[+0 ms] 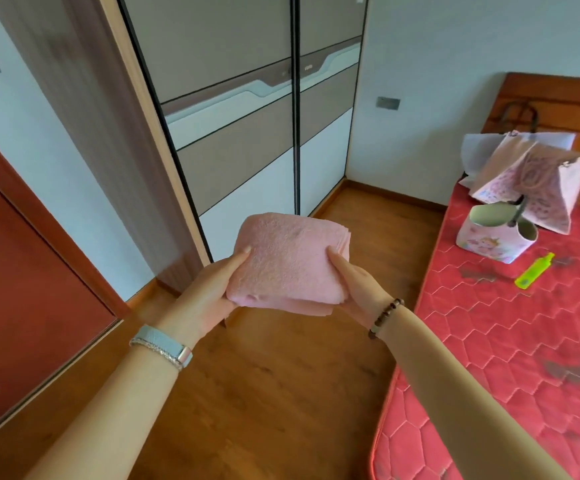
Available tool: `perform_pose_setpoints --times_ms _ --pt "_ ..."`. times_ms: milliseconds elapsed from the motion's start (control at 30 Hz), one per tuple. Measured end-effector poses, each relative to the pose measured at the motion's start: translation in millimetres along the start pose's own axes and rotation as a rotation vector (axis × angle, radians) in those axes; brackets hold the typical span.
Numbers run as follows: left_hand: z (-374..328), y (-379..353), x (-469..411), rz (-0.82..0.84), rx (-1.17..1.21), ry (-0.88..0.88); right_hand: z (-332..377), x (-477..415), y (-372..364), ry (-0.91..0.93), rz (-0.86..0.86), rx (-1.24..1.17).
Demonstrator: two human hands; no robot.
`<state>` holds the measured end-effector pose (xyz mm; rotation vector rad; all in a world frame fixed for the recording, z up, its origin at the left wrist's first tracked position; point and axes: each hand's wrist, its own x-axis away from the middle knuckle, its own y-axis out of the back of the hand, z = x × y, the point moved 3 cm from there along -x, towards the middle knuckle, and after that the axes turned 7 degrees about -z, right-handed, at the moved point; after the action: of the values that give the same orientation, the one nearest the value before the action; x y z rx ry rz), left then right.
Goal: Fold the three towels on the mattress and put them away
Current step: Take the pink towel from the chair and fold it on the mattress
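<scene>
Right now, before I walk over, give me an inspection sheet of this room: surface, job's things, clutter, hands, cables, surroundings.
Surface: red quilted mattress at right; no towels seen on its visible part.
Job's things: folded pink towels held over the wooden floor; count unclear.
Clutter: pink gift bag, pink holder and green bottle on the mattress.
Grippers: left hand and right hand grip the towels' sides.
Cables: nothing seen.
Surroundings: wardrobe ahead, sliding doors shut; red door at left.
</scene>
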<state>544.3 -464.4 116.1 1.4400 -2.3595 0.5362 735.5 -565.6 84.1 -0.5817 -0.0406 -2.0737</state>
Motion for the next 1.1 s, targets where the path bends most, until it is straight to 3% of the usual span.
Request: perform_pose_setpoints --times_ms 400,1100 --pt "-56 -82 -113 0.344 -0.003 0.025 65 -46 61 0.124 -0.285 -0.058" --pt "-154 -275 -304 0.518 -0.024 0.052 191 -209 188 0.259 -0.527 -0.219"
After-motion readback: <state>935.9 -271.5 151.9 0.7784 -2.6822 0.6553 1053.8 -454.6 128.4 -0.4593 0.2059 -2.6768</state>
